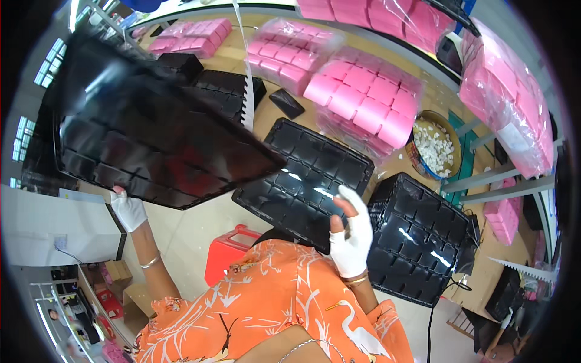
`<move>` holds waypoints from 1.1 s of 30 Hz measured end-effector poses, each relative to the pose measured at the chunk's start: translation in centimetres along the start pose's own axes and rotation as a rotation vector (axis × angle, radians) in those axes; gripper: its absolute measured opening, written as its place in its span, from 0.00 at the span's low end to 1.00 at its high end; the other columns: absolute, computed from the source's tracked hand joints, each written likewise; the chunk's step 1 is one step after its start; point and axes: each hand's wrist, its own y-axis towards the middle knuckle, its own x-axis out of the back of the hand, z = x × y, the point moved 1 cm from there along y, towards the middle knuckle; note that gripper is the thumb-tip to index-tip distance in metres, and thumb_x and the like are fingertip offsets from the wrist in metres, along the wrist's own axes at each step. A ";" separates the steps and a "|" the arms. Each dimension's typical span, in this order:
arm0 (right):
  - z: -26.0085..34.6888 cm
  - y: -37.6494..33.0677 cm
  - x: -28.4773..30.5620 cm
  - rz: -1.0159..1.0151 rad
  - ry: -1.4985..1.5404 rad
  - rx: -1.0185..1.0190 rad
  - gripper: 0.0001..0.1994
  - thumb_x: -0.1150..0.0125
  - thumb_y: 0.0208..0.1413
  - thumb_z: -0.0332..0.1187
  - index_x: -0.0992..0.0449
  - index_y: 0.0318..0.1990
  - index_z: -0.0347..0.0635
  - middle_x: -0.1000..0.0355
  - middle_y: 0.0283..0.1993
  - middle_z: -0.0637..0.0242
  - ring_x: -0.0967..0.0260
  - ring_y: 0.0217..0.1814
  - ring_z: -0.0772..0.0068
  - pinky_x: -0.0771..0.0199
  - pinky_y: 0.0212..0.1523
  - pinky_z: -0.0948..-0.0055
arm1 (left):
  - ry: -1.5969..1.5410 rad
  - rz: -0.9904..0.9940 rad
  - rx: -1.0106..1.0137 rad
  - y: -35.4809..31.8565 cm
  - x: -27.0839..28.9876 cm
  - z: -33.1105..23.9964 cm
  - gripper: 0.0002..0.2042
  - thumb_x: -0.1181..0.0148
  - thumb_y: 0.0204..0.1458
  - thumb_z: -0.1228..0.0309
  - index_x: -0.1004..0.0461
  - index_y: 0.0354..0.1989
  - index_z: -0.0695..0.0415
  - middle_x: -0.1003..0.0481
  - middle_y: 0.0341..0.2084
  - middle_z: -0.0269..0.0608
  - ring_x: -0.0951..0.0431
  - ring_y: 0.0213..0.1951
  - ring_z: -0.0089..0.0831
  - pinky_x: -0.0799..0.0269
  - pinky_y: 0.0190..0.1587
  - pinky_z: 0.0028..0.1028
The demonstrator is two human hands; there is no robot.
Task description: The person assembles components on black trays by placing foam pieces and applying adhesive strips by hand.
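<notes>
My left hand (129, 210), in a white glove with bare fingertips, grips the lower edge of a large black plastic tray (139, 133). The tray is raised and tilted at the left, smeared by motion. A second black tray with a grid of compartments (315, 175) lies at the table's near edge in front of me. Over its right end is my right hand (351, 236), gloved in white, thumb and fingers apart with nothing between them. Right beside that hand stands a stack of black trays (417, 236).
Bagged pink blocks (363, 103) line the back of the table (266, 115). A round tub (436, 145) of white bits stands behind the tray stack. Grey metal bars (508, 178) cross at the right. A red stool (227, 254) is below the table edge.
</notes>
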 end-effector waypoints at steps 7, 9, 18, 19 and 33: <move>-5.6 -2.8 -5.4 0.259 0.040 -0.175 0.12 0.43 0.55 0.23 0.23 0.48 0.37 0.31 0.62 0.55 0.33 0.63 0.53 0.36 0.64 0.62 | -0.150 -0.519 0.390 8.0 14.4 17.0 0.14 0.51 0.64 0.66 0.23 0.43 0.64 0.22 0.41 0.46 0.21 0.43 0.40 0.26 0.52 0.38; -6.9 -3.3 -6.3 0.278 -0.018 -0.215 0.12 0.42 0.54 0.23 0.22 0.47 0.39 0.31 0.63 0.56 0.32 0.62 0.53 0.35 0.64 0.61 | -0.165 -0.689 0.462 9.5 9.8 21.5 0.15 0.49 0.63 0.64 0.24 0.41 0.64 0.22 0.39 0.44 0.21 0.40 0.41 0.25 0.51 0.39; -11.7 -3.2 -9.5 0.193 -0.201 -0.335 0.22 0.43 0.51 0.21 0.28 0.57 0.37 0.26 0.54 0.58 0.32 0.59 0.52 0.35 0.63 0.60 | 0.248 -0.951 0.721 15.0 -1.2 35.3 0.18 0.40 0.53 0.64 0.23 0.41 0.70 0.20 0.41 0.50 0.19 0.39 0.42 0.24 0.42 0.38; -12.2 -3.2 -9.7 0.169 -0.263 -0.327 0.25 0.44 0.51 0.21 0.31 0.61 0.37 0.24 0.51 0.59 0.32 0.58 0.52 0.35 0.63 0.61 | 0.326 -0.922 0.734 15.0 -1.7 37.3 0.18 0.41 0.53 0.65 0.23 0.42 0.72 0.20 0.42 0.51 0.20 0.39 0.41 0.25 0.41 0.38; -15.0 -2.2 -10.4 0.060 -0.248 -0.529 0.26 0.47 0.52 0.17 0.33 0.62 0.37 0.26 0.48 0.57 0.28 0.51 0.58 0.32 0.58 0.66 | 1.598 -0.149 0.239 16.2 -4.8 39.1 0.29 0.36 0.52 0.51 0.25 0.54 0.62 0.23 0.51 0.54 0.22 0.52 0.47 0.27 0.52 0.41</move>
